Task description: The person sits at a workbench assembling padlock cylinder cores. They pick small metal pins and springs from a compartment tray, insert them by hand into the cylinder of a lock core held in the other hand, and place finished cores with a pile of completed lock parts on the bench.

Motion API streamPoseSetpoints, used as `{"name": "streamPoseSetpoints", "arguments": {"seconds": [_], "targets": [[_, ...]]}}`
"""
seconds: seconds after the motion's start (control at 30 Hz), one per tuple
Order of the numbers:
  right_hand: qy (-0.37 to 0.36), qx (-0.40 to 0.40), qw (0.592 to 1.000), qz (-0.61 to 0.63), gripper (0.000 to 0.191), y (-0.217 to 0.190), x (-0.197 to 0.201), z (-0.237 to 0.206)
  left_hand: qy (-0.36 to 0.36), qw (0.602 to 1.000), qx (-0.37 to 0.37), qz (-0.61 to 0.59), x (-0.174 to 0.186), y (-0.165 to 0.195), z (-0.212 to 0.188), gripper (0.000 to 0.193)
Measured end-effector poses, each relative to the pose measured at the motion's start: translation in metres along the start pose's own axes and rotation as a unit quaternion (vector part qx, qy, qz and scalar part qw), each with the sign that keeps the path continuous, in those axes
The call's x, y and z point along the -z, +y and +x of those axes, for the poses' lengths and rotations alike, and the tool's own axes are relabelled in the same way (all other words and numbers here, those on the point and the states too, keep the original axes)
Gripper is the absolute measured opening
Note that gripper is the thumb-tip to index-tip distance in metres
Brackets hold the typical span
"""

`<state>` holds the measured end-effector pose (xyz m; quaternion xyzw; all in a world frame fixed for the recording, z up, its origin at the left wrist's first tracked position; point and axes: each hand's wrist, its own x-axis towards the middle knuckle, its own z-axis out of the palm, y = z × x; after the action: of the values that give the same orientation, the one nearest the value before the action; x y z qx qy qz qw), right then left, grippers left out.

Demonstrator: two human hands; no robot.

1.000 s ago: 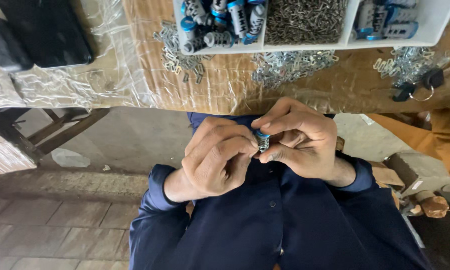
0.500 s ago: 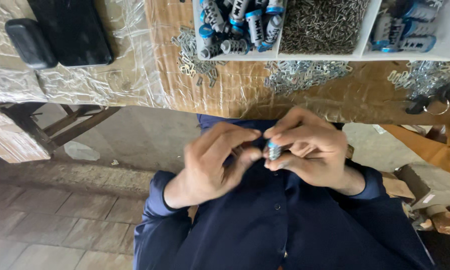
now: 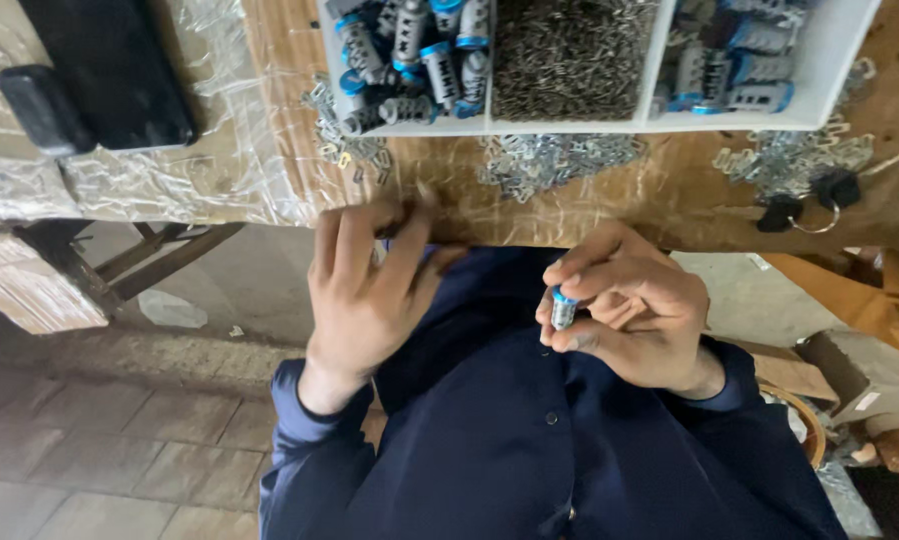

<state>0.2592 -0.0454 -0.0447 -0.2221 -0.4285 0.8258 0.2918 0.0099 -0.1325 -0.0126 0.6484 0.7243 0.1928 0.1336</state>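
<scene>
My right hand [image 3: 629, 315] pinches a small grey cylinder with a blue end [image 3: 562, 308] in front of my dark blue jacket. My left hand [image 3: 364, 290] is apart from it, fingers spread, reaching up to the edge of the wooden bench [image 3: 609, 205] near a heap of small metal clips [image 3: 344, 140]. It holds nothing that I can see. A white divided tray [image 3: 819, 70] sits on the bench with grey and blue cylinders [image 3: 414, 55] in its left cell, tiny metal pieces [image 3: 569, 55] in the middle and more cylinders [image 3: 734, 65] at the right.
Loose metal clips [image 3: 554, 160] lie along the bench in front of the tray, with another pile [image 3: 779, 160] and a black key ring [image 3: 809, 195] at the right. A black flat case [image 3: 109, 65] rests on clear plastic sheet at the left. Cardboard boxes [image 3: 849, 370] stand by my right side.
My left hand has let go of the cylinder and moved up and left toward the bench edge, fingers opening. My right hand stays low with the cylinder.
</scene>
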Motion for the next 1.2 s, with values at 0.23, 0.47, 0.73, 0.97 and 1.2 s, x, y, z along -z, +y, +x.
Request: {"name": "streamPoseSetpoints", "arguments": {"seconds": [0.23,0.47,0.73,0.97,1.2], "targets": [[0.016,-0.009,1.000,-0.011,0.039,-0.002,0.000,0.005,0.152,0.968,0.097,-0.175,0.006,0.002,-0.005,0.020],[0.016,-0.003,0.997,-0.072,0.039,0.004,-0.008,0.011,0.061,0.945,-0.128,-0.295,-0.012,0.024,-0.003,0.027],[0.042,0.026,0.995,-0.085,0.035,0.004,-0.008,0.009,0.012,0.948,-0.173,-0.266,0.004,0.029,0.030,0.030],[0.011,0.047,0.999,-0.006,0.040,0.002,0.003,0.005,-0.011,0.936,-0.172,-0.307,-0.003,0.040,0.040,0.026],[-0.007,0.039,0.999,0.028,0.033,-0.009,0.016,-0.002,-0.164,0.898,-0.116,-0.392,0.006,0.054,0.057,0.028]]}}
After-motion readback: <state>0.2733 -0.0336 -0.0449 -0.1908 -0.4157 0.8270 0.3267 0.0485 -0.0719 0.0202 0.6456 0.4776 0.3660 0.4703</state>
